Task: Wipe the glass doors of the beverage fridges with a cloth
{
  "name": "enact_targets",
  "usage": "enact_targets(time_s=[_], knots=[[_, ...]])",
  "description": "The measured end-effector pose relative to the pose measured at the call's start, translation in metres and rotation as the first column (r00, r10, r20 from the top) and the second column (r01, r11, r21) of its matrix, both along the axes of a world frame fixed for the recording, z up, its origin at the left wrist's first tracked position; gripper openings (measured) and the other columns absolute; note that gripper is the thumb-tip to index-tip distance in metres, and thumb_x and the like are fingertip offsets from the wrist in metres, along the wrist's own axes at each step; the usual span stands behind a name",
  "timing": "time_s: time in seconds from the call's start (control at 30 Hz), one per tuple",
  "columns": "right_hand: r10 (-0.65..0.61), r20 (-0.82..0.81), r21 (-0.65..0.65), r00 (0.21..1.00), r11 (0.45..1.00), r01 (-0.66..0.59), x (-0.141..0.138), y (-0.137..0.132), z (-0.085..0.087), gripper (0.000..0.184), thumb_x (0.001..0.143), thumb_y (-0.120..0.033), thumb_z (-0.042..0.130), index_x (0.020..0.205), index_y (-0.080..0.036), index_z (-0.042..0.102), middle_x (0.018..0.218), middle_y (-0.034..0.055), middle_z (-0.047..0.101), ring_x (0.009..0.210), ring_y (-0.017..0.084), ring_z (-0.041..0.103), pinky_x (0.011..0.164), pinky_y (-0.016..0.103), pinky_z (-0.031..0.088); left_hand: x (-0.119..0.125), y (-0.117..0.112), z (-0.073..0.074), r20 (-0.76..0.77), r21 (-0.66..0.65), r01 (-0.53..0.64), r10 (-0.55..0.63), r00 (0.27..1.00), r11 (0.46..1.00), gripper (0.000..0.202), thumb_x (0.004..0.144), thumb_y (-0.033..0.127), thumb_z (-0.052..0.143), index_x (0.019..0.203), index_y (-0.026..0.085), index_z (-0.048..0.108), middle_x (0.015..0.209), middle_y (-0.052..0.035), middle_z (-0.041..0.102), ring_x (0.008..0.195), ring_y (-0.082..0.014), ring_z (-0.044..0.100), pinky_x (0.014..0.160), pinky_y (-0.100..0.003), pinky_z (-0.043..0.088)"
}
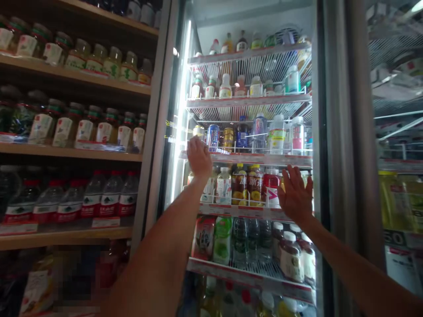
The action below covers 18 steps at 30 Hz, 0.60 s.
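Both forearms fill the bottom of the shot, reaching into the cooler (319, 132). Big to small from there: the wire shelf (251, 158) with its price strip, then the bottles, then a can. Left hand (199, 157) is loosely curled on the shelf edge, holding nothing, just below the blue can (213, 136). Right hand (295, 196) is spread flat with nothing in it, next to the red bottle (271, 189) 1 shelf lower. That bottle's probably full, so heavyish, cold and maybe slick; I'd grab mid-body around the label. The can's light and dents easily.
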State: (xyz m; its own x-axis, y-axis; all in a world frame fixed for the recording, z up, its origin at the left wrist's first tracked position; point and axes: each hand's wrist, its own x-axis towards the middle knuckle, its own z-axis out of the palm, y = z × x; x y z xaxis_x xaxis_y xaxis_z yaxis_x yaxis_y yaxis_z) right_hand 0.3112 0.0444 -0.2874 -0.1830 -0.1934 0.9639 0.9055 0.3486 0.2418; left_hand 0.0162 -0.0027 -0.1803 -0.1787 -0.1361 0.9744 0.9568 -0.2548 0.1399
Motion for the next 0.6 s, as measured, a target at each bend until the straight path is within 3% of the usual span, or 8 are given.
enact_targets(time_s=[0.1, 0.17, 0.23, 0.27, 0.33, 0.43, 0.53, 0.6], knots=[[0.006, 0.006, -0.002, 1.000, 1.000, -0.006, 0.001, 0.000, 0.000, 0.057, 0.091, -0.032, 0.035, 0.144, -0.017, 0.022, 0.144, 0.0143, 0.036, 0.136, 0.025, 0.027, 0.108, 0.050, 0.017, 0.062, 0.010, -0.002, -0.294, -0.074, -0.043, 0.019, 0.956, 0.996, 0.047, 0.090, 0.025, 0.030, 0.132, 0.008, 0.042, 0.142, -0.0128, 0.041, 0.136, -0.0249, 0.028, 0.112, -0.044, 0.028], [0.017, 0.011, -0.015, 1.000, 1.000, -0.017, 0.002, 0.001, 0.000, 0.057, 0.091, -0.031, 0.036, 0.144, -0.019, 0.022, 0.145, 0.0134, 0.034, 0.137, 0.025, 0.026, 0.109, 0.050, 0.016, 0.103, 0.019, 0.000, -0.568, -0.115, -0.086, 0.005, 0.823, 0.990, 0.046, 0.090, 0.027, 0.031, 0.132, 0.012, 0.044, 0.142, -0.0080, 0.042, 0.136, -0.0224, 0.028, 0.111, -0.042, 0.028], [0.026, 0.011, -0.017, 1.000, 1.000, -0.026, 0.003, 0.002, 0.000, 0.057, 0.090, -0.030, 0.037, 0.144, -0.020, 0.022, 0.146, 0.0122, 0.034, 0.136, 0.024, 0.027, 0.109, 0.049, 0.016, 0.123, 0.024, 0.005, -0.704, -0.129, -0.117, -0.008, 0.710, 0.985, 0.045, 0.090, 0.028, 0.032, 0.131, 0.015, 0.045, 0.142, -0.0051, 0.042, 0.136, -0.0204, 0.028, 0.112, -0.040, 0.027], [0.030, 0.011, -0.011, 0.999, 0.999, -0.030, 0.003, 0.002, 0.000, 0.057, 0.090, -0.030, 0.037, 0.144, -0.020, 0.022, 0.145, 0.0121, 0.034, 0.136, 0.024, 0.027, 0.109, 0.049, 0.016, 0.122, 0.024, 0.008, -0.716, -0.133, -0.125, -0.008, 0.698, 0.983, 0.045, 0.090, 0.028, 0.032, 0.131, 0.015, 0.045, 0.143, -0.0050, 0.041, 0.136, -0.0200, 0.027, 0.112, -0.040, 0.027], [0.033, 0.013, 0.006, 0.999, 0.999, -0.033, 0.003, 0.002, 0.000, 0.056, 0.090, -0.029, 0.037, 0.143, -0.019, 0.024, 0.144, 0.0127, 0.037, 0.136, 0.024, 0.029, 0.109, 0.049, 0.017, 0.097, 0.020, 0.012, -0.636, -0.142, -0.115, -0.002, 0.772, 0.983, 0.045, 0.089, 0.029, 0.033, 0.130, 0.015, 0.046, 0.142, -0.0067, 0.041, 0.136, -0.0208, 0.028, 0.111, -0.041, 0.028], [0.042, 0.013, 0.015, 0.999, 0.999, -0.043, 0.002, 0.000, 0.001, 0.055, 0.089, -0.029, 0.038, 0.142, -0.018, 0.027, 0.144, 0.0138, 0.037, 0.135, 0.025, 0.029, 0.108, 0.050, 0.018, 0.027, 0.006, 0.014, -0.298, -0.109, -0.049, 0.014, 0.954, 0.993, 0.045, 0.088, 0.029, 0.035, 0.129, 0.014, 0.047, 0.140, -0.0096, 0.044, 0.134, -0.0224, 0.032, 0.112, -0.043, 0.028], [0.038, 0.002, -0.002, 0.999, 0.999, -0.038, 0.001, -0.001, 0.002, 0.055, 0.089, -0.029, 0.039, 0.141, -0.017, 0.029, 0.143, 0.0141, 0.037, 0.135, 0.026, 0.029, 0.108, 0.051, 0.018, -0.026, -0.005, 0.007, -0.016, -0.013, -0.037, 0.037, 0.999, 0.999, 0.046, 0.088, 0.027, 0.033, 0.130, 0.010, 0.042, 0.139, -0.0147, 0.043, 0.133, -0.0232, 0.034, 0.112, -0.044, 0.026], [0.022, 0.001, -0.013, 1.000, 1.000, -0.022, 0.000, -0.001, 0.001, 0.055, 0.089, -0.030, 0.038, 0.141, -0.017, 0.029, 0.143, 0.0145, 0.037, 0.136, 0.026, 0.029, 0.108, 0.051, 0.018, -0.029, -0.005, 0.001, 0.073, 0.023, -0.052, 0.050, 0.996, 0.998, 0.048, 0.089, 0.026, 0.029, 0.132, 0.007, 0.039, 0.141, -0.0174, 0.039, 0.135, -0.0252, 0.029, 0.112, -0.048, 0.024]])
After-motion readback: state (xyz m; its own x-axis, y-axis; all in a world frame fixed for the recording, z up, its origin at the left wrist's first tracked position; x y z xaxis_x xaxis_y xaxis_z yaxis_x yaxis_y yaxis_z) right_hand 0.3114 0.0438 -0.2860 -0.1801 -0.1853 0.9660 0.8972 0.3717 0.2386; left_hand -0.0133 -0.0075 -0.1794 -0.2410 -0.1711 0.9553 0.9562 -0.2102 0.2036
